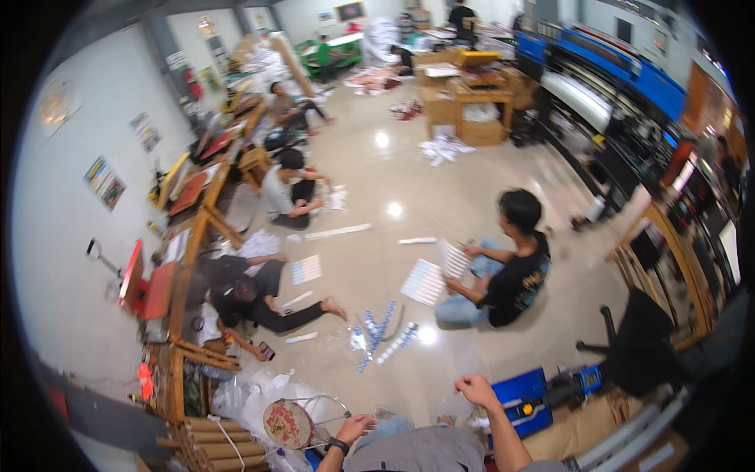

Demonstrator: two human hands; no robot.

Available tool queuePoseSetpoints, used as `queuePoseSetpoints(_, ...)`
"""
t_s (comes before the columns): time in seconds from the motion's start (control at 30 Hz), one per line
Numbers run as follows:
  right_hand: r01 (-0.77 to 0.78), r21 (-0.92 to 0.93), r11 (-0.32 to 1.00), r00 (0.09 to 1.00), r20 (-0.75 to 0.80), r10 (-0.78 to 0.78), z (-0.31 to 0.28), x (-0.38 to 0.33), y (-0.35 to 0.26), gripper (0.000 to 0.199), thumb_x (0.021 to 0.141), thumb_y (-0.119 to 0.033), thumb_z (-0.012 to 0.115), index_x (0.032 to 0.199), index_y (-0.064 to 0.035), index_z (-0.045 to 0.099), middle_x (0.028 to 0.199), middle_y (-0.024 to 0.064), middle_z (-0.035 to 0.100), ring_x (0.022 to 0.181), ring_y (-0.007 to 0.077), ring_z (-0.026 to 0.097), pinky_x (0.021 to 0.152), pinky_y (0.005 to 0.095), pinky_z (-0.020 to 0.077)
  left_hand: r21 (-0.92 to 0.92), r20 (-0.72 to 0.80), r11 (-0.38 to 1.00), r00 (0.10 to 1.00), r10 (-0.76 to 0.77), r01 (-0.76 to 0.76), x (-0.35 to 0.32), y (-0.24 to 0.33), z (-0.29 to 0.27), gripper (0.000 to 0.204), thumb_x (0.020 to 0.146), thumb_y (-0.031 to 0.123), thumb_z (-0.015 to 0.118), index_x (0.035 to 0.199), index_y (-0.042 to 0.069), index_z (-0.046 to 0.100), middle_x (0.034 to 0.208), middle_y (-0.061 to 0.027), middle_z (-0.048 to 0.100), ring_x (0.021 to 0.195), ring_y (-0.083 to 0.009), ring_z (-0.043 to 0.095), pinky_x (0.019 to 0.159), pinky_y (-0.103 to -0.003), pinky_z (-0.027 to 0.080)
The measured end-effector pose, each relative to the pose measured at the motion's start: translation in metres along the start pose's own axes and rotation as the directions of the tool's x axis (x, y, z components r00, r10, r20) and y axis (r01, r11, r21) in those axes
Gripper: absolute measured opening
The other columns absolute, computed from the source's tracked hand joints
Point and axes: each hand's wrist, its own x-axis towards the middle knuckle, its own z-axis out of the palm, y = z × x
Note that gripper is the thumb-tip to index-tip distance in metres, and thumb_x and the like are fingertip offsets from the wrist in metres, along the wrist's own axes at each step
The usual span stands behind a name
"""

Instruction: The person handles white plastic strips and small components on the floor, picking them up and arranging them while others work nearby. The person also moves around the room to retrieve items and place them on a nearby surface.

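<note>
Head view: nearest, the left hand (358, 427), wearing a black wristband (336, 446), is just beside a round stool (288, 423) with a red-patterned seat; its fingers look close together, but whether they touch the stool I cannot tell. The right hand (475, 389) is raised with fingers loosely curled; whether they meet the palm I cannot tell. Right of its forearm sits a blue case (521, 396), and left of the stool lie brown cardboard tubes (224, 444). Farther out, blue-and-white strips (381, 334) are strewn over the floor, between a person in dark clothes (244, 295) holding a phone (267, 351) and a seated person in a black T-shirt (515, 275) holding a printed sheet (454, 261). Beyond are a seated person in a grey shirt (281, 193), cardboard boxes (440, 98) and a blue wide-format printer (621, 71).
</note>
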Motion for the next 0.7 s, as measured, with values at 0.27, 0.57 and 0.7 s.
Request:
queuePoseSetpoints(0.27,0.046,-0.105,0.993,0.972,0.232,-0.020,0.120,0.071,-0.074,0.031,0.092,-0.032,0.063,0.085,-0.0043,0.076,0.079,0.0075,0.074,0.076,0.0175,0.068,0.076,0.0326,0.0521,-0.124,0.015,0.992,0.999,0.033,-0.031,0.007,-0.026,-0.086,0.041,0.101,0.036,0.058,0.129,0.007,0.063,0.118,-0.0057,0.072,0.104,-0.0140,0.068,0.087,-0.029,0.049)
queuePoseSetpoints(0.57,0.005,0.190,0.982,0.871,0.481,-0.097,0.195,0.115,-0.245,0.024,0.097,-0.022,0.063,0.089,-0.0018,0.072,0.083,0.0070,0.072,0.065,0.0104,0.056,0.061,0.0273,0.0462,-0.135,-0.115,0.936,0.944,0.310,-0.324,0.024,0.017,-0.189,0.046,0.099,0.034,0.062,0.132,0.002,0.061,0.115,-0.0053,0.072,0.104,-0.0149,0.068,0.084,-0.027,0.049)
queuePoseSetpoints(0.7,-0.176,0.394,0.902,0.879,0.475,-0.036,0.178,0.133,-0.237,0.022,0.098,-0.020,0.062,0.094,-0.0006,0.071,0.087,0.0054,0.072,0.062,0.0083,0.051,0.059,0.0242,0.0441,-0.218,-0.173,0.909,0.931,0.321,-0.355,0.026,0.028,-0.216,0.044,0.099,0.031,0.062,0.131,0.001,0.061,0.117,-0.0063,0.072,0.104,-0.0155,0.068,0.083,-0.027,0.049)
